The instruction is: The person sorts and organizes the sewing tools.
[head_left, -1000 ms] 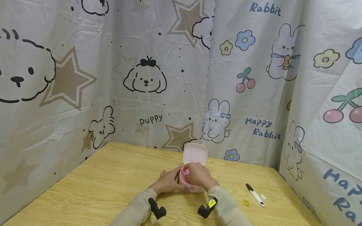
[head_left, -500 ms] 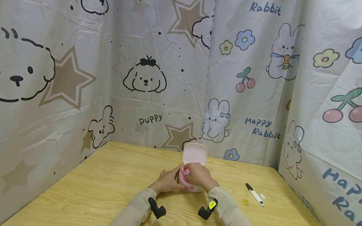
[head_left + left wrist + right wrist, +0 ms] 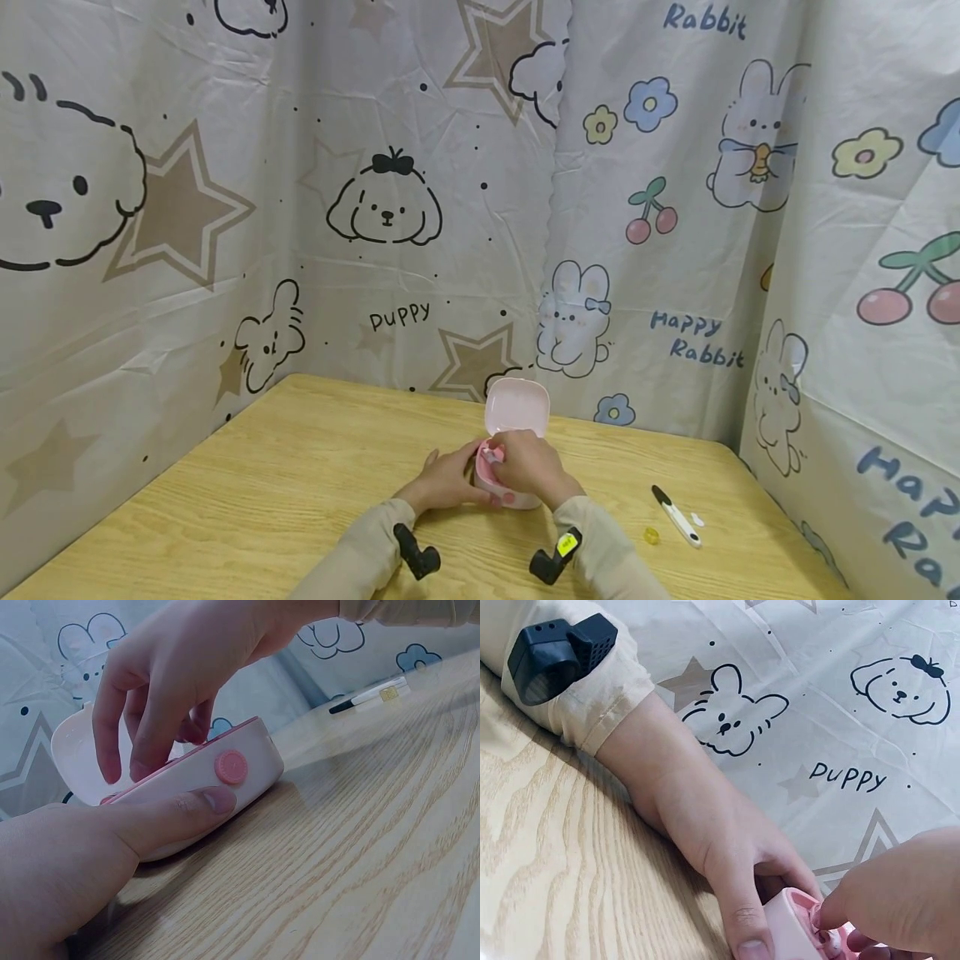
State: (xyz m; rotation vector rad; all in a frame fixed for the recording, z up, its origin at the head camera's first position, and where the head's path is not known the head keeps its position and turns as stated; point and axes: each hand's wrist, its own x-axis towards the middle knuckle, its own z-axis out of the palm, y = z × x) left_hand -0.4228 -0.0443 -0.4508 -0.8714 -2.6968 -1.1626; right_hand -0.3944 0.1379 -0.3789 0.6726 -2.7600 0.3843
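Note:
A small pale pink case [image 3: 517,498] with a round pink button [image 3: 231,767] on its front stands on the table, its hinged lid [image 3: 517,406] raised. My left hand [image 3: 447,480] grips the case by its left side, thumb [image 3: 187,814] along the front wall. From above, my right hand [image 3: 531,463] reaches into the case with bent fingers [image 3: 154,739] pointing down. A small whitish-pink piece [image 3: 492,456] shows inside by the right thumb. The right fingertips are partly hidden by the case rim, and I cannot tell whether they pinch that piece.
To the right on the wooden table [image 3: 300,450] lie a slim black-and-white tool [image 3: 677,517], a small white piece [image 3: 697,520] and a small yellow object [image 3: 651,536]. A printed curtain [image 3: 420,275] hangs close behind the table's back and right edges.
Both hands stay at the case almost unmoved. My right wrist shifts very slightly to the right; the lid stays raised.

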